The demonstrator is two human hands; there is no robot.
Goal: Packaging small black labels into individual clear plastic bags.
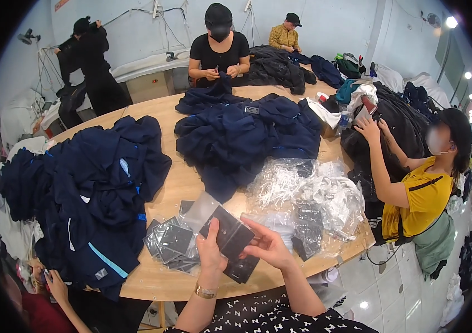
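Over the near edge of the table I hold a black card (228, 232) with a clear plastic bag (201, 211) at its upper left. My left hand (209, 252) grips the card's left side, thumb on top. At its right edge, the fingers of my right hand (271, 244) are bent round the card, thumb along the upper corner. Beneath my hands another black card (240, 272) is partly hidden. To the left of my left hand lies a loose heap of black cards in clear plastic sleeves (175, 238).
Navy garments are heaped on the wooden table (161, 208) at left (91, 188) and centre (247, 139). Clear bags of white strings (283, 180) lie right of my hands. People work around the table: one in yellow (427, 200) at right, one in black (219, 53) across, another's hands (53, 283) at lower left.
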